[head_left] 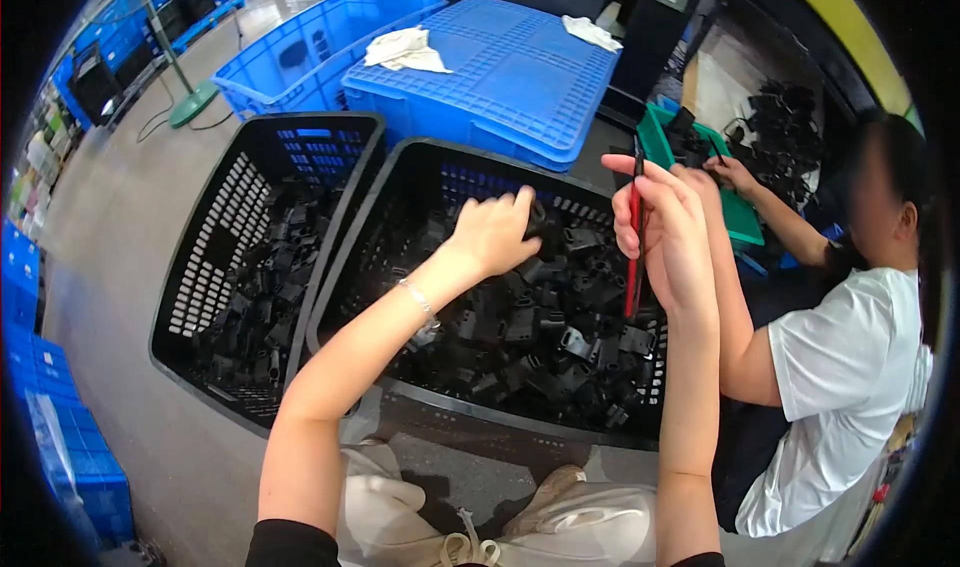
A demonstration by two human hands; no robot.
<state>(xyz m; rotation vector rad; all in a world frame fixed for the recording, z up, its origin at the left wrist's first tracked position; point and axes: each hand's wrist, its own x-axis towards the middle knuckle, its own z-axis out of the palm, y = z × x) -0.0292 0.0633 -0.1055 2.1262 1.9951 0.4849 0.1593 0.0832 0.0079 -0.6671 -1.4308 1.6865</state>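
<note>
While the left hand [492,232] grasps a black part [545,235] in the basket [400,182], the right hand [665,232] clenches a red tool [633,237].

A second black slotted basket [215,267] in the left centre of the frame holds more dark parts. Behind it, at upper centre, an open blue crate [290,62] sits beside a blue crate lid [500,67] with two pale cloths [405,50] on it. At right a person in a white shirt [850,367] works over a green tray [740,212]. Blue bins [30,357], perhaps stacked, line the left edge.
</note>
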